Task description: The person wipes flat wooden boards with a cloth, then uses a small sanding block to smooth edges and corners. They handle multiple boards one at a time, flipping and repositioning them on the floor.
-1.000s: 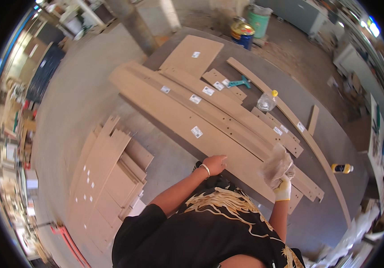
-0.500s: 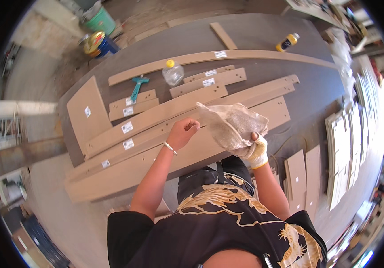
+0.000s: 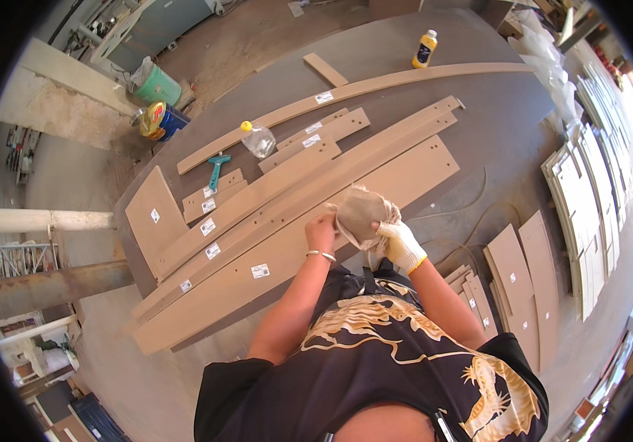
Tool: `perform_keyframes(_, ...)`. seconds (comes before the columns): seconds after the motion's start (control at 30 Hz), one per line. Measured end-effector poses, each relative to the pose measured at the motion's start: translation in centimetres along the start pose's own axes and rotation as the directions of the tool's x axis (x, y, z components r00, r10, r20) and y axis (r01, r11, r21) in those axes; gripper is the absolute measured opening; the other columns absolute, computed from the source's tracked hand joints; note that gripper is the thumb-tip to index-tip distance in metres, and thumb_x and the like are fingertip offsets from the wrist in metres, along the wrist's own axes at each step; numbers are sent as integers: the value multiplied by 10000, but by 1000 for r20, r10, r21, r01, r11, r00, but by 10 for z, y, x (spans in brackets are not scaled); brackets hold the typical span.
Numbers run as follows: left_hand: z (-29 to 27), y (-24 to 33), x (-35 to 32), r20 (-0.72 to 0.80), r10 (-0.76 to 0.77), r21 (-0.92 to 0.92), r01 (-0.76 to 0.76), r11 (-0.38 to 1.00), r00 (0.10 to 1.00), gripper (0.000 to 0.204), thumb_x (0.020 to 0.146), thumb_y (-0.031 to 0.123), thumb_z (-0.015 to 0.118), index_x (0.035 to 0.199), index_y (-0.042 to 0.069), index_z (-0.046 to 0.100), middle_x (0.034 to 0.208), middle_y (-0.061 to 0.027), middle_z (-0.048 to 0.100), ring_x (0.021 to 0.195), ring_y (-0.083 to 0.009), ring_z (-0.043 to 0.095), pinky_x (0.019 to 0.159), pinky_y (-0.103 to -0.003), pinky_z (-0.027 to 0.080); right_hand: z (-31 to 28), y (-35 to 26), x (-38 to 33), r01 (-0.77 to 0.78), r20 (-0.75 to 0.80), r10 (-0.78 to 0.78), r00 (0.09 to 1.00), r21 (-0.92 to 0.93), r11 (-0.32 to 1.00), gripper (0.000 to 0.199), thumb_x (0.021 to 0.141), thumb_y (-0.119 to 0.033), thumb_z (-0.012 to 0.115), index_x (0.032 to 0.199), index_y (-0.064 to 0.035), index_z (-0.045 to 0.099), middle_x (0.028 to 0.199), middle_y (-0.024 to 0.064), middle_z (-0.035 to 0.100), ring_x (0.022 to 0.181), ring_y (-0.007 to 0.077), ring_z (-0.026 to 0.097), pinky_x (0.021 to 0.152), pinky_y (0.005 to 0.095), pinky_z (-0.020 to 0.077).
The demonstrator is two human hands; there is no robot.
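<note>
A worn greyish-beige cloth (image 3: 359, 214) is bunched up in front of my body, over the near edge of the brown panels. My right hand (image 3: 403, 247), in a white knitted work glove with a yellow cuff trim, grips its right side with the thumb on top. At the cloth's left edge, my bare left hand (image 3: 322, 233) has its fingers closed on the fabric; their tips are partly hidden. Beneath both hands lies a long brown panel (image 3: 316, 243) with small holes and a white label.
On the dark table (image 3: 471, 132) rest more brown boards (image 3: 280, 195), a teal scraper (image 3: 215, 173), a clear bottle with a yellow cap (image 3: 260, 144) and a yellow bottle (image 3: 425, 50). Stacked panels (image 3: 515, 272) stand at the right. Beyond the table are a green bucket (image 3: 158, 85) and a blue can (image 3: 173, 124).
My left hand has moved right and taken hold of the cloth's edge. The spread cloth is now bunched smaller between both hands. The whole view has shifted and turned slightly.
</note>
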State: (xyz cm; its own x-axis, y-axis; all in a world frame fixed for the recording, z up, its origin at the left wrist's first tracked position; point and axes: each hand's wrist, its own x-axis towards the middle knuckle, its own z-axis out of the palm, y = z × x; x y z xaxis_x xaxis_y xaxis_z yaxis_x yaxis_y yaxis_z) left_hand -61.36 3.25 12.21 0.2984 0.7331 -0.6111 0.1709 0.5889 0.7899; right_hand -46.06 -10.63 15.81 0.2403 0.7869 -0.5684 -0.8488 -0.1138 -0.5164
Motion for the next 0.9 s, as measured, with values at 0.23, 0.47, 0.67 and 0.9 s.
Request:
perform_keyframes(0.23, 61, -11, -22, 0, -174, 54, 174, 983, 985, 465, 982, 405, 695, 1162, -23, 672, 998, -143, 724, 754, -252, 719, 671, -379, 597, -48, -21, -38, 26, 56, -33, 998, 128, 991, 554, 949, -27, 735, 1464, -95, 543, 1259, 110, 681, 1085, 295, 712, 890, 496, 636)
perform_keyframes(0.47, 99, -50, -29, -17, -267, 121, 267, 956, 964, 345, 998, 196, 597, 1222, -56, 671, 1041, -203, 744, 812, -322, 751, 656, -462, 607, -107, -36, -73, 57, 92, -73, 993, 158, 986, 531, 954, -80, 770, 1443, -109, 564, 1240, 70, 689, 1079, 246, 705, 886, 410, 628)
perform_keyframes(0.67, 160, -31, -80, 269, 795, 576, -753, 319, 543, 321, 960, 119, 591, 1233, -7, 703, 988, -241, 734, 817, -375, 720, 775, -499, 568, -150, -40, -86, 211, 35, -228, 973, 262, 941, 487, 976, -130, 769, 1422, -79, 581, 1225, 73, 717, 1081, 233, 708, 945, 410, 603)
perform_keyframes(0.9, 215, -28, -166, 737, 592, 377, -925, 40, 325, 637, 1020, 230, 592, 1523, -123, 423, 1520, -373, 474, 1433, -516, 453, 1194, -513, 382, -156, -46, -88, 110, 209, -292, 933, 609, 786, 524, 1050, -315, 683, 1492, -76, 536, 1448, 100, 631, 1337, 282, 593, 1155, 452, 479)
